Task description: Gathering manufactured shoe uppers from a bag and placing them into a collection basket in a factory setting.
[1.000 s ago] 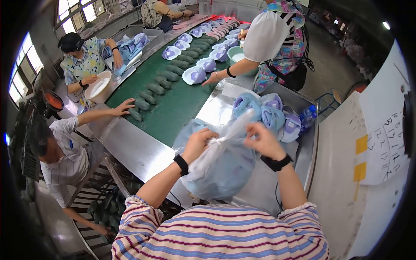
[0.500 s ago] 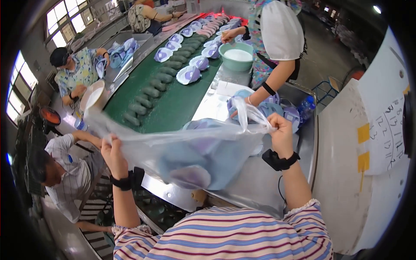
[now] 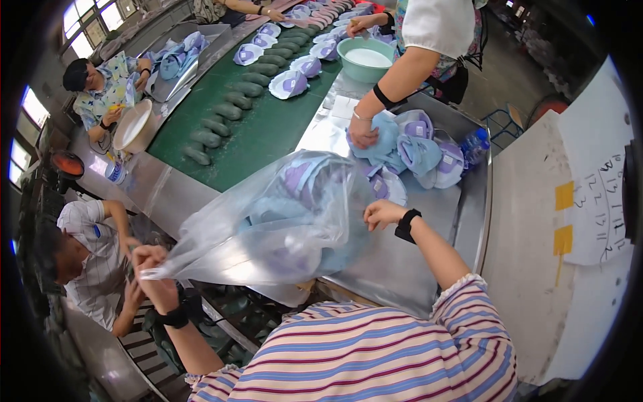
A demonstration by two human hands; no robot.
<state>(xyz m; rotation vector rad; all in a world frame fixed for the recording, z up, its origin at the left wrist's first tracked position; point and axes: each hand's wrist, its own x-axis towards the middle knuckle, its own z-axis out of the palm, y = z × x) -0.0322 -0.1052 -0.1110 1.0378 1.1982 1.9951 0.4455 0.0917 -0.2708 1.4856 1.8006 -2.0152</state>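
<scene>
Left fingers (image 3: 149, 254) hold bag (image 3: 274, 224) by end.

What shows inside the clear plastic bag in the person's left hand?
Light-blue and purple pieces show through the clear plastic bag, bunched together. Those beneath are covered by others and blurred by folds and glare, so I can't count them.

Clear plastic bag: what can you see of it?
The clear plastic bag looks thin, soft, creased and shiny, with blue and purple pieces bunched inside. It slants over the metal table, its narrowed end held out to the left by the left fingers. The right fingers are by its other side; whether they touch it is unclear.
</scene>
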